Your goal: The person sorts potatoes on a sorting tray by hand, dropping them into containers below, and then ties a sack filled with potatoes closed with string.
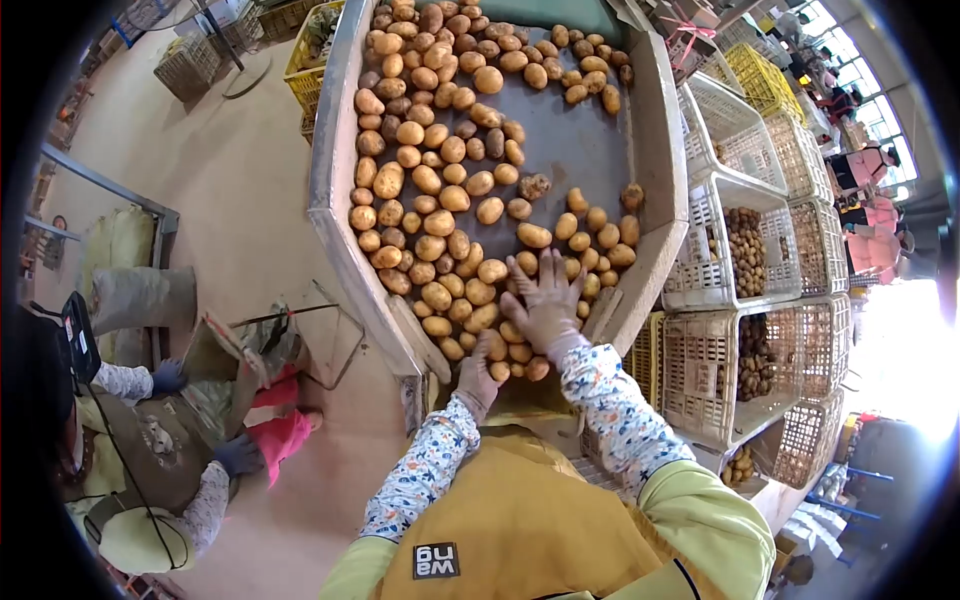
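Observation:
Potatoes [440, 222] lie spread over a grey-bottomed sorting trough [575, 150] with raised sides, crowded most thickly along its left side and near end. My right hand [548, 308], in a thin glove, rests on the potatoes at the near end with its fingers spread. At the trough's narrow front opening, my left hand [477, 378] is also gloved. Its fingers stretch forward beside a few potatoes [500, 371], and part of them is hidden from this angle. Neither hand is seen wrapped round a potato.
White plastic crates [700, 375] are stacked on the right, some with potatoes in them. A yellow crate [318, 55] stands at the upper left. On the left, a co-worker in gloves [238, 455] handles a sack [215, 350]. Other people stand at the far right.

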`<state>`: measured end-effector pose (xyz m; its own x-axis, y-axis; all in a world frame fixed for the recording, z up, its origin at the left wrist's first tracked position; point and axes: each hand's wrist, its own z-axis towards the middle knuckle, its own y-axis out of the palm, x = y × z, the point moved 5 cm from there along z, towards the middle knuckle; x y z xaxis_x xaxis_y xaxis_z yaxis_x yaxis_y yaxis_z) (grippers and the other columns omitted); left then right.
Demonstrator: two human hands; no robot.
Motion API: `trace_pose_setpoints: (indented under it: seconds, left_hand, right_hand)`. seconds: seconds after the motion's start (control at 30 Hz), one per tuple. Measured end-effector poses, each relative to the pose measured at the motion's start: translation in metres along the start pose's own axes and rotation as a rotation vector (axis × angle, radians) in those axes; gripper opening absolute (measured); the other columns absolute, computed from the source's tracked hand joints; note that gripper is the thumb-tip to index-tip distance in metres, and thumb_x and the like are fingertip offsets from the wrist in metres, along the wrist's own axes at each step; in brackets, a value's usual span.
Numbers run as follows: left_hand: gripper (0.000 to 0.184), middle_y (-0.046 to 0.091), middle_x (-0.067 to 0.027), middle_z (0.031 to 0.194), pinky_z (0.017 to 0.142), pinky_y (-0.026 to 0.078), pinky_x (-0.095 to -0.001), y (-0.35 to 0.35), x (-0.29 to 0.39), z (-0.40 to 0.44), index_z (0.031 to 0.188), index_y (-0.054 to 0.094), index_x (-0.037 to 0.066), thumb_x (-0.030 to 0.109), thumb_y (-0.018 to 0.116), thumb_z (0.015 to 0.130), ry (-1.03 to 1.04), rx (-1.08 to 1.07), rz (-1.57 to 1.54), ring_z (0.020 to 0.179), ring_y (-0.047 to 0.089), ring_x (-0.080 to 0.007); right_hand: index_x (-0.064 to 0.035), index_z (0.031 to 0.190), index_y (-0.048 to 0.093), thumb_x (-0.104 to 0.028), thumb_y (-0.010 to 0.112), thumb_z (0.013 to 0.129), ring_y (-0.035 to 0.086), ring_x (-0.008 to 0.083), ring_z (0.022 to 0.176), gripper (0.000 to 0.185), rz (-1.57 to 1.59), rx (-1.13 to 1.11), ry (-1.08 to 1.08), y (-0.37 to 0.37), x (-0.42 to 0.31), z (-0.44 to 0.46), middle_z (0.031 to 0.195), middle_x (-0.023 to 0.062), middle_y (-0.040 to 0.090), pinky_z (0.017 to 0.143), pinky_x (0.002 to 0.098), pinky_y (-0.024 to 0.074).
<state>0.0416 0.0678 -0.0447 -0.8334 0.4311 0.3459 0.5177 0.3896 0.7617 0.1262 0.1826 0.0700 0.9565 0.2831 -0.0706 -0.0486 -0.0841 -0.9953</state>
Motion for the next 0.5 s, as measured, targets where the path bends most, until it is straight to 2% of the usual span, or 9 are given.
trace_pose_setpoints:
  seconds: [0.07, 0.13, 0.17, 0.27, 0.3, 0.33, 0.4, 0.43, 0.5]
  left_hand:
    - [0.055, 0.049, -0.0048, 0.133, 0.106, 0.035, -0.0386, 0.010, 0.011, -0.023, 0.134, 0.042, 0.010, 0.048, 0.047, 0.094, 0.023, 0.121, -0.347, 0.124, 0.045, -0.0195]
    - [0.056, 0.050, -0.0050, 0.132, 0.106, 0.035, -0.0394, -0.014, 0.008, -0.019, 0.134, 0.043, 0.010, 0.049, 0.046, 0.093, 0.092, 0.186, -0.347, 0.124, 0.045, -0.0193]
    - [0.050, 0.049, -0.0049, 0.131, 0.104, 0.036, -0.0409, -0.017, 0.005, -0.022, 0.133, 0.045, 0.015, 0.045, 0.047, 0.093, 0.003, 0.441, -0.397, 0.123, 0.045, -0.0200]
    - [0.045, 0.050, -0.0053, 0.129, 0.100, 0.039, -0.0411, -0.049, -0.015, -0.003, 0.130, 0.048, 0.015, 0.042, 0.047, 0.094, 0.078, 0.316, -0.132, 0.120, 0.047, -0.0204]
    - [0.042, 0.052, -0.0059, 0.126, 0.095, 0.042, -0.0380, -0.036, -0.010, -0.013, 0.126, 0.051, 0.014, 0.040, 0.046, 0.093, 0.081, 0.312, -0.059, 0.115, 0.051, -0.0204]
    - [0.042, 0.052, -0.0059, 0.126, 0.095, 0.042, -0.0380, -0.023, -0.003, -0.022, 0.126, 0.051, 0.014, 0.040, 0.046, 0.093, 0.083, 0.312, -0.061, 0.115, 0.051, -0.0204]
    - [0.048, 0.052, -0.0065, 0.126, 0.092, 0.043, -0.0446, 0.008, 0.007, -0.040, 0.122, 0.053, 0.011, 0.047, 0.048, 0.091, -0.231, 0.362, 0.089, 0.115, 0.050, -0.0196]
    - [0.059, 0.049, -0.0058, 0.130, 0.094, 0.038, -0.0523, 0.000, 0.006, -0.017, 0.128, 0.049, 0.015, 0.057, 0.050, 0.086, -0.163, 0.044, -0.005, 0.120, 0.046, -0.0230]
    - [0.064, 0.047, -0.0057, 0.133, 0.096, 0.035, -0.0551, 0.030, 0.026, -0.016, 0.131, 0.047, 0.017, 0.061, 0.049, 0.084, -0.259, 0.079, -0.169, 0.122, 0.044, -0.0256]
  right_hand:
    - [-0.0251, 0.147, 0.024, -0.055, 0.042, 0.089, 0.006, 0.0395, 0.140, 0.067, 0.022, -0.001, 0.038, 0.016, -0.011, -0.030, 0.151, 0.0229, 0.015, 0.104, 0.0676, -0.0024]
    - [-0.0262, 0.148, 0.018, -0.053, 0.038, 0.091, -0.003, 0.0384, 0.141, 0.066, 0.020, -0.147, -0.031, 0.029, -0.026, -0.054, 0.152, 0.0199, 0.013, 0.102, 0.0706, -0.0040]
    - [-0.0208, 0.145, 0.029, -0.045, 0.045, 0.091, 0.013, 0.0397, 0.139, 0.061, 0.063, -0.102, -0.071, 0.018, -0.034, -0.064, 0.148, 0.0199, 0.024, 0.107, 0.0646, 0.0107]
    - [-0.0130, 0.137, 0.041, -0.033, 0.051, 0.089, 0.031, 0.0391, 0.130, 0.053, 0.602, -0.221, -0.021, 0.014, -0.010, -0.047, 0.141, 0.0200, 0.034, 0.105, 0.0535, 0.0279]
    - [-0.0070, 0.126, 0.052, -0.027, 0.056, 0.085, 0.045, 0.0359, 0.118, 0.046, 0.634, 0.081, 0.034, -0.017, -0.005, -0.036, 0.130, 0.0186, 0.047, 0.098, 0.0447, 0.0377]
    - [-0.0066, 0.121, 0.054, -0.026, 0.058, 0.083, 0.049, 0.0333, 0.114, 0.043, 0.366, 0.326, 0.013, -0.046, -0.006, -0.028, 0.121, 0.0182, 0.054, 0.096, 0.0445, 0.0384]
    - [-0.0055, 0.114, 0.058, -0.020, 0.060, 0.080, 0.052, 0.0356, 0.107, 0.037, 0.119, 0.393, -0.066, -0.035, -0.008, -0.012, 0.105, 0.0169, 0.061, 0.094, 0.0473, 0.0400]
    - [-0.0059, 0.114, 0.059, -0.019, 0.060, 0.080, 0.053, 0.0352, 0.105, 0.036, 0.246, 0.348, -0.144, -0.030, -0.008, -0.003, 0.106, 0.0159, 0.060, 0.092, 0.0474, 0.0408]
    - [-0.0078, 0.113, 0.060, -0.015, 0.058, 0.081, 0.055, 0.0332, 0.097, 0.033, 0.457, 0.077, -0.112, -0.027, -0.003, 0.034, 0.104, 0.0125, 0.061, 0.085, 0.0455, 0.0438]
